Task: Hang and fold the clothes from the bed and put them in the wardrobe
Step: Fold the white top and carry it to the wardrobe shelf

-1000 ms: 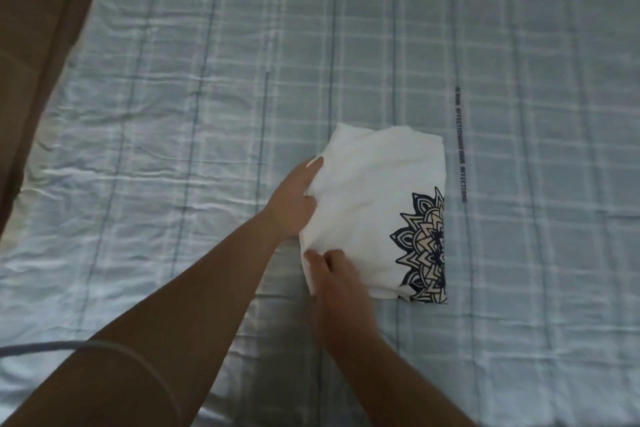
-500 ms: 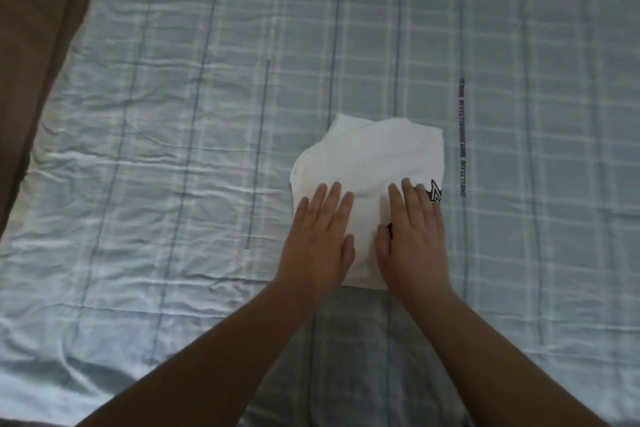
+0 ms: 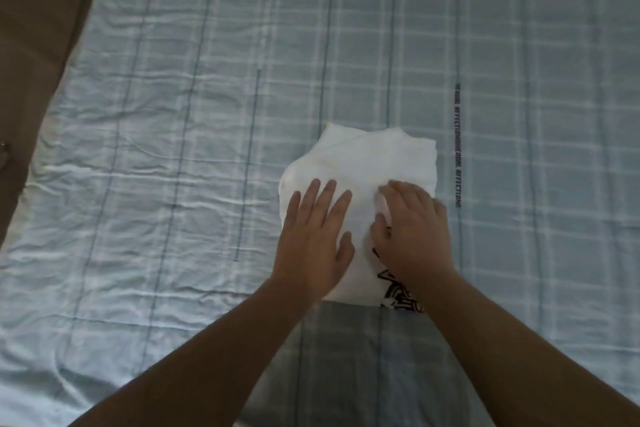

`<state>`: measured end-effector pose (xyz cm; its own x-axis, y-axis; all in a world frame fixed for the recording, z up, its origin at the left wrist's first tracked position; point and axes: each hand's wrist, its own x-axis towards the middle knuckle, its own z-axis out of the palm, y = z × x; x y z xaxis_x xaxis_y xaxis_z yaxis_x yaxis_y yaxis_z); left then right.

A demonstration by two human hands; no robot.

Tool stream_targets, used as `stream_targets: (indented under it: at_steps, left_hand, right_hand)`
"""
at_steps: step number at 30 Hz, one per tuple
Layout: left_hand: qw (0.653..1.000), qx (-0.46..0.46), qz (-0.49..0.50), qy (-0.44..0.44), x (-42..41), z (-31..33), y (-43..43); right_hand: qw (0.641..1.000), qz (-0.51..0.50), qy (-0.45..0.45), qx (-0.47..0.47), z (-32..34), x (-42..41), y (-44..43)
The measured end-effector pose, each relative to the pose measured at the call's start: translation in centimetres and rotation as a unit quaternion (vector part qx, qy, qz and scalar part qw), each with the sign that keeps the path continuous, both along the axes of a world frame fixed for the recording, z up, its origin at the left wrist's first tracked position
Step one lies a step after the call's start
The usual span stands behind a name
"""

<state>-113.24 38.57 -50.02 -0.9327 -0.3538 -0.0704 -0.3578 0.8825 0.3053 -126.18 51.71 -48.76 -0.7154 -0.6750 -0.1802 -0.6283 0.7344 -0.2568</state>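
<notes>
Matt white cloth shirt (image 3: 363,163); creased, faintly sheeny checked bedsheet (image 3: 173,149).

A bed (image 3: 207,114) fills the view, covered by a wrinkled pale blue plaid sheet (image 3: 519,45). A brown surface (image 3: 38,28) borders its upper left. The light is dim.

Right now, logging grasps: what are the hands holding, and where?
Left hand presses flat on the folded white printed shirt; whether the right hand pinches it is unclear.

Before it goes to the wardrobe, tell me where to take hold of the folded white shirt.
Slide flat hands under the folded white shirt at its left and right edges, from both sides. It lies flat on the bed sheet in loose stacked layers, so pinching one corner would probably let it unfold.
</notes>
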Motion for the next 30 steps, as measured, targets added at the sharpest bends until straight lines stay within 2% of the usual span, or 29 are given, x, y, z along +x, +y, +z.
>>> stream_targets:
  at_steps: [4, 8, 15, 17, 19, 21, 22, 24, 27, 30]
  left_hand:
    - [0.997, -0.039, -0.006, -0.059, -6.8, -1.1, -3.0]
    - [0.990, -0.050, -0.018, -0.128, -8.4, -4.5, -4.8]
    - [0.994, -0.044, -0.006, -0.098, -8.1, -5.8, -4.6]
    - [0.997, -0.013, -0.005, -0.079, -8.2, -5.2, -4.8]
    - [0.997, 0.055, 0.041, -0.029, -8.6, -4.6, -5.8]
    - [0.981, 0.140, 0.135, 0.002, -9.3, -4.4, -7.6]
    - [0.966, 0.188, 0.176, -0.004, -9.8, -4.3, -8.6]
    - [0.946, 0.245, 0.204, -0.054, -10.8, -3.8, -10.3]
    - [0.918, 0.318, 0.196, -0.129, -11.9, -2.7, -12.5]
    - [0.901, 0.360, 0.183, -0.161, -11.8, -2.1, -14.0]
  right_hand:
    - [0.999, 0.021, -0.010, 0.044, -2.2, -4.2, -2.0]
    - [0.993, 0.057, -0.002, 0.105, -4.9, -6.1, -2.0]
    - [0.995, 0.056, 0.008, 0.079, -6.3, -6.1, -1.9]
    - [0.998, 0.041, -0.019, 0.034, -5.9, -6.4, -1.9]
    - [0.994, -0.034, -0.062, -0.077, -5.2, -7.2, -1.9]
    - [0.958, -0.184, -0.117, -0.188, -4.4, -8.3, -2.0]
    - [0.923, -0.267, -0.164, -0.224, -4.0, -8.9, -2.0]
    - [0.860, -0.383, -0.254, -0.224, -3.1, -10.1, -2.4]
    - [0.839, -0.404, -0.328, -0.156, -2.4, -11.9, -2.7]
    - [0.820, -0.401, -0.380, -0.152, -2.0, -12.7, -2.6]
